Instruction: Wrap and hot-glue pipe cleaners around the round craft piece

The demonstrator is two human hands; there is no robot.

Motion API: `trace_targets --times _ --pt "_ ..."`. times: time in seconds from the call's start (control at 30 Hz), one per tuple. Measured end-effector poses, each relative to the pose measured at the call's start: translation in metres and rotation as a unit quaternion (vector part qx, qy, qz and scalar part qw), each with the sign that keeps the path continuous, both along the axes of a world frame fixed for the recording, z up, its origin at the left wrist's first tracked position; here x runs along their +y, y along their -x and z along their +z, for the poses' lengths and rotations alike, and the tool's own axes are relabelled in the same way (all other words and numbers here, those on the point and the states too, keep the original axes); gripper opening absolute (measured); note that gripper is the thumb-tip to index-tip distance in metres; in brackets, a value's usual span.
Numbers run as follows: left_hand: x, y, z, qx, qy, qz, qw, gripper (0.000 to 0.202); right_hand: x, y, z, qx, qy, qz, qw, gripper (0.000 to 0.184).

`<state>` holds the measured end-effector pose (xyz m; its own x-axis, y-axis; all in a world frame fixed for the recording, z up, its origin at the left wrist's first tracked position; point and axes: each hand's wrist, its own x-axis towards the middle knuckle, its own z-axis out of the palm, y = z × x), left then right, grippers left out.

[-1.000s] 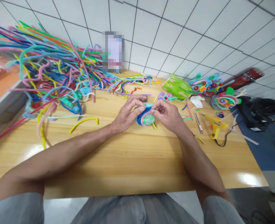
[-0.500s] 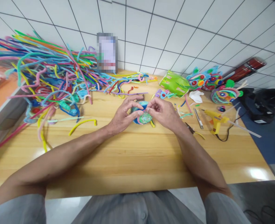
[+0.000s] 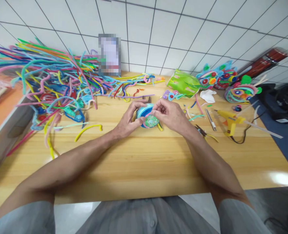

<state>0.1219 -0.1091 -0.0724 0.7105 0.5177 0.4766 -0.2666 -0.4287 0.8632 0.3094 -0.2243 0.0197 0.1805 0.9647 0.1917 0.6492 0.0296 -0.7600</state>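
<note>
A round craft piece [image 3: 141,113] wound with blue pipe cleaners is on the wooden table in front of me. On its near side is a green speckled oval patch [image 3: 152,121], with a pink pipe cleaner [image 3: 147,115] along its edge. My left hand [image 3: 130,118] holds the piece from the left, thumb near the patch and fingers over the top. With fingertips pinched, my right hand [image 3: 169,115] grips the pink pipe cleaner at the patch's upper right; the gripped end is hidden. A yellow stub [image 3: 160,127] sticks out below the piece.
Pipe cleaners [image 3: 61,84] heap at the left. Behind my hands stands a green packet [image 3: 183,84]. Finished lion-like heads [image 3: 240,92], a yellow glue gun [image 3: 231,122], a knife [image 3: 210,119] and pliers [image 3: 202,131] lie on the right, near a red flask [image 3: 268,60].
My left fingers have spread a little and the thumb has drawn back, showing more blue winding. My right hand stays pinched at the patch edge. The view has shifted slightly.
</note>
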Motion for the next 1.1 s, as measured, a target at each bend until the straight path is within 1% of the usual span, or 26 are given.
trace_targets --times 0.17,0.37,0.53,0.7,1.0,1.1 --pt "0.001 -0.002 -0.003 -0.001 -0.007 -0.014 1.0 0.053 0.001 0.0 -0.001 -0.001 0.001 -0.003 1.0 0.006" --pt "0.004 -0.001 -0.005 0.01 -0.032 -0.013 0.999 0.053 0.001 -0.001 -0.002 0.002 -0.002 -0.001 1.0 0.005" --pt "0.006 0.001 -0.007 0.006 -0.023 -0.024 0.999 0.054 0.001 0.0 -0.002 0.004 -0.001 -0.002 1.0 0.004" --pt "0.004 0.0 -0.007 0.006 -0.028 -0.015 0.999 0.05 0.001 0.0 -0.002 0.005 -0.002 -0.003 1.0 0.004" --pt "0.005 -0.002 -0.011 0.011 -0.043 -0.011 0.999 0.059 0.0 -0.001 -0.003 0.005 -0.004 0.0 1.0 0.005" --pt "0.005 -0.002 -0.011 0.01 -0.044 -0.01 0.999 0.058 0.001 -0.001 -0.004 0.002 -0.004 0.0 1.0 0.006"
